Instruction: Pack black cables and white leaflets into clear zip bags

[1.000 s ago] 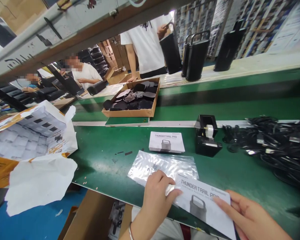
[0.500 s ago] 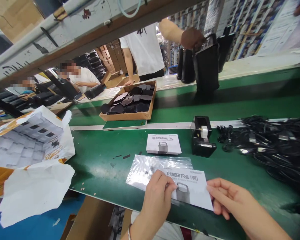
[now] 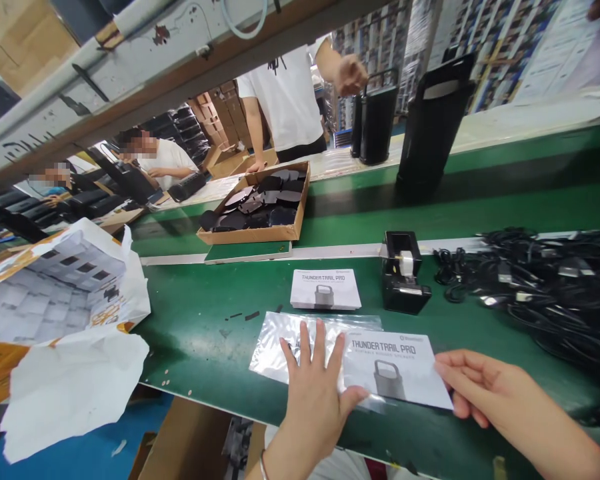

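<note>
A white booklet (image 3: 395, 368) printed with a speaker picture lies partly inside a clear plastic bag (image 3: 275, 343) on the green table (image 3: 200, 333). My left hand (image 3: 314, 390) lies flat on the bag, fingers spread, at the booklet's left end. My right hand (image 3: 475, 388) pinches the booklet's right edge. A second white booklet (image 3: 325, 289) rests just beyond the bag.
A black tape dispenser (image 3: 403, 273) stands right of the second booklet, and a heap of black cables (image 3: 545, 287) fills the right. A cardboard tray of black discs (image 3: 257, 210) sits behind. Black speakers (image 3: 433, 120) stand on the far belt near a person in white. Opened cartons (image 3: 55, 293) lie left.
My left hand has let go of its pinch and spread flat on the bag. The booklet has slid to the right with my right hand. The person opposite has set down a black speaker.
</note>
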Tool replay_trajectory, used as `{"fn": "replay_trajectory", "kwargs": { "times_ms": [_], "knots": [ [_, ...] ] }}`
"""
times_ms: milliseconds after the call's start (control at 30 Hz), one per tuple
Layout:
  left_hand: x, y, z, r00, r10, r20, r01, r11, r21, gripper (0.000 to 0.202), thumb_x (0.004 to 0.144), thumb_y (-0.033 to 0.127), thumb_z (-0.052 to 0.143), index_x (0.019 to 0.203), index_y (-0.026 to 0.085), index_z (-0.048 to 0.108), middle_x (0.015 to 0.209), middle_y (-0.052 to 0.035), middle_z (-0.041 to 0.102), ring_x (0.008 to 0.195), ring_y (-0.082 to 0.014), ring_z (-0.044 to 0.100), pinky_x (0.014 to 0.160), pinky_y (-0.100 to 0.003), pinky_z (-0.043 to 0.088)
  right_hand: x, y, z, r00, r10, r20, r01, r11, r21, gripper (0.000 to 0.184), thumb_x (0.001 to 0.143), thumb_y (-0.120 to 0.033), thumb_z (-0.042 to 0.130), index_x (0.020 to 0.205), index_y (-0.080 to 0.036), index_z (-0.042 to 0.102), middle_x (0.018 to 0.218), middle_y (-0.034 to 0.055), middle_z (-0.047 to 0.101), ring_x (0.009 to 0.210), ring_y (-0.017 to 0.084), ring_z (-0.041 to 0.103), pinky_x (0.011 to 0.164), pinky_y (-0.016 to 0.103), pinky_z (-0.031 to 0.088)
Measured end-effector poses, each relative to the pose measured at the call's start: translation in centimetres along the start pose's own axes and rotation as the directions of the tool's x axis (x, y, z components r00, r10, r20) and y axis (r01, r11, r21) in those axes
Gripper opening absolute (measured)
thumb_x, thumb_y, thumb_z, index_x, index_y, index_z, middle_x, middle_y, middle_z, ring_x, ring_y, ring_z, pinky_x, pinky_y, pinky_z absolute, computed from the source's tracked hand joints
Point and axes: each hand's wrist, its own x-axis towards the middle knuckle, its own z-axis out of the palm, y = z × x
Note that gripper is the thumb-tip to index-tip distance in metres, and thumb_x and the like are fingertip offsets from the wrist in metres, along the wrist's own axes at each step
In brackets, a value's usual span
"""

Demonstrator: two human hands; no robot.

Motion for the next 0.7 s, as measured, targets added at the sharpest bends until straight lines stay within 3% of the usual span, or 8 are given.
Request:
{"fn": "replay_trajectory", "kwargs": {
  "times_ms": [67, 200, 300, 433, 500, 567, 633, 700],
  "knots": [
    [-0.3, -0.1, 0.0, 1.000, 0.015, 0.003, -0.015, 1.000, -0.009, 0.070, 0.084, 0.060, 0.044, 0.144, 0.030, 0.025, 0.153, -0.0137, 0.016, 0.137, -0.0472, 0.007, 0.097, -0.079, 0.008, 0.3, 0.3, -0.3, 0.996, 0.029, 0.084, -0.027, 0.999, -0.026, 0.037, 0.068, -0.054, 0.061, 0.076, -0.018, 0.058, 0.044, -0.0028, 0.054, 0.040, 0.010, 0.040, 0.042, 0.024, 0.031],
    [-0.5, -0.1, -0.5, 0.998, 0.049, 0.044, -0.046, 0.997, -0.055, 0.074, 0.082, 0.065, 0.043, 0.145, 0.032, 0.023, 0.154, -0.0133, 0.012, 0.137, -0.0465, 0.005, 0.098, -0.078, 0.006, 0.4, 0.8, -0.3, 0.999, 0.005, 0.047, -0.004, 1.000, -0.023, 0.037, 0.071, -0.054, 0.059, 0.080, -0.018, 0.057, 0.048, -0.0029, 0.057, 0.044, 0.010, 0.042, 0.045, 0.023, 0.033],
    [-0.5, 0.2, -0.8, 0.994, 0.074, 0.076, -0.068, 0.994, -0.080, 0.076, 0.081, 0.065, 0.043, 0.145, 0.028, 0.024, 0.153, -0.0164, 0.014, 0.136, -0.0487, 0.005, 0.096, -0.079, 0.007, 0.3, 1.0, 0.0, 0.996, 0.015, 0.094, -0.012, 1.000, -0.029, 0.037, 0.068, -0.053, 0.061, 0.078, -0.018, 0.057, 0.045, -0.0032, 0.055, 0.040, 0.010, 0.040, 0.042, 0.024, 0.032],
    [-0.5, 0.7, -1.1, 0.993, 0.099, -0.068, -0.105, 0.990, -0.099, 0.070, 0.083, 0.055, 0.052, 0.142, 0.026, 0.029, 0.151, -0.0186, 0.023, 0.135, -0.0476, 0.017, 0.096, -0.076, 0.017, 0.0, 1.1, 0.3, 1.000, 0.022, 0.017, -0.022, 1.000, 0.000, 0.040, 0.067, -0.054, 0.062, 0.082, -0.018, 0.056, 0.047, -0.0019, 0.058, 0.043, 0.011, 0.045, 0.044, 0.024, 0.035],
    [-0.5, 1.0, -1.4, 0.979, 0.036, -0.198, -0.066, 0.987, -0.148, 0.046, 0.087, 0.039, 0.054, 0.128, 0.020, 0.046, 0.138, -0.0187, 0.043, 0.125, -0.0404, 0.038, 0.095, -0.065, 0.033, -0.1, 1.2, 0.3, 0.999, 0.027, -0.017, -0.027, 1.000, -0.001, 0.040, 0.066, -0.054, 0.062, 0.083, -0.018, 0.057, 0.048, -0.0016, 0.058, 0.043, 0.012, 0.046, 0.045, 0.025, 0.037],
    [-0.4, 1.3, -1.5, 0.966, -0.033, -0.258, -0.022, 0.978, -0.207, 0.021, 0.085, 0.028, 0.056, 0.104, 0.018, 0.058, 0.109, -0.0136, 0.059, 0.101, -0.0307, 0.055, 0.083, -0.050, 0.047, -0.1, 1.2, 0.3, 1.000, 0.025, -0.011, -0.026, 1.000, -0.010, 0.039, 0.065, -0.054, 0.062, 0.081, -0.019, 0.058, 0.047, -0.0015, 0.058, 0.041, 0.013, 0.046, 0.044, 0.026, 0.037],
    [-0.2, 1.6, -1.4, 0.970, -0.060, -0.234, 0.007, 0.975, -0.223, 0.013, 0.080, 0.029, 0.064, 0.085, 0.018, 0.059, 0.087, -0.0076, 0.060, 0.080, -0.0257, 0.057, 0.069, -0.042, 0.049, -0.1, 1.1, 0.5, 1.000, 0.026, 0.006, -0.026, 1.000, -0.018, 0.037, 0.062, -0.054, 0.063, 0.076, -0.020, 0.057, 0.045, -0.0013, 0.058, 0.040, 0.013, 0.046, 0.042, 0.026, 0.036],
    [0.1, 1.8, -1.1, 0.979, -0.067, -0.190, 0.030, 0.981, -0.193, 0.016, 0.074, 0.029, 0.070, 0.078, 0.018, 0.058, 0.080, -0.0053, 0.059, 0.074, -0.0248, 0.055, 0.065, -0.040, 0.049, -0.1, 0.9, 0.7, 0.999, 0.037, 0.014, -0.037, 0.999, -0.021, 0.038, 0.060, -0.055, 0.062, 0.073, -0.021, 0.055, 0.044, -0.0013, 0.057, 0.039, 0.012, 0.044, 0.041, 0.026, 0.035]
  ]
}}
